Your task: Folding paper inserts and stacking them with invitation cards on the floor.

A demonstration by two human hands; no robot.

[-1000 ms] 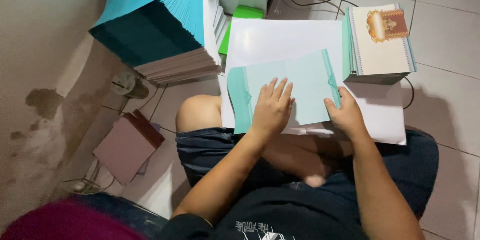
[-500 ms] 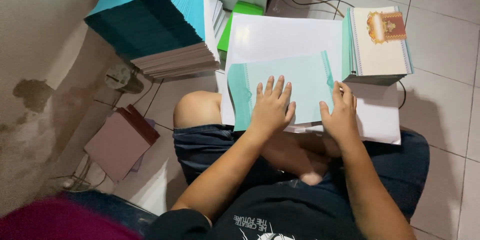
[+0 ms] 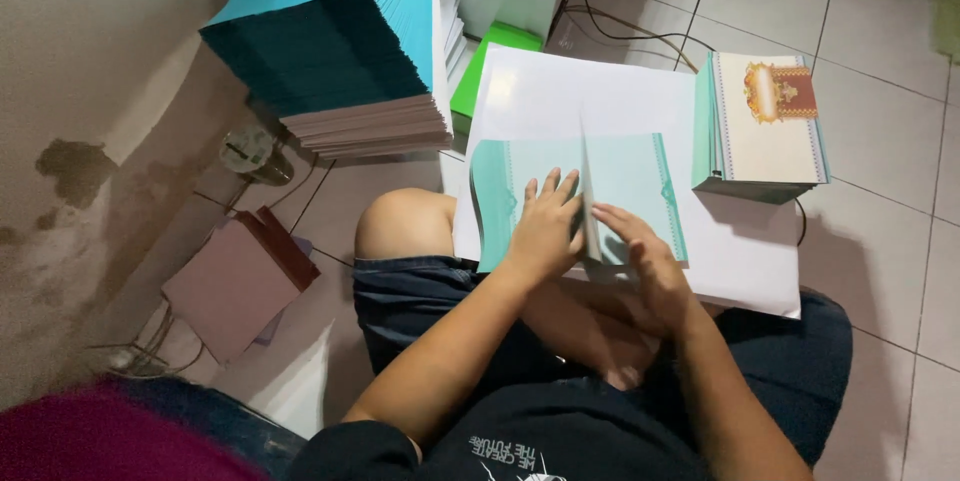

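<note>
While the person sits on the tiled floor [image 3: 880, 71] (stained wall at left), the flat open left hand [image 3: 545, 231] and right hand [image 3: 645, 261] press a pale green card [image 3: 640, 176] upon a white board [image 3: 590, 96] over the lap

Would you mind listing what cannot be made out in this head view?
- Lower middle of the mint card: covered by the left hand and right hand.
- Top of the teal stack: cut off by the upper edge.
- Emblem on the right card pile: too small to make out.
</note>
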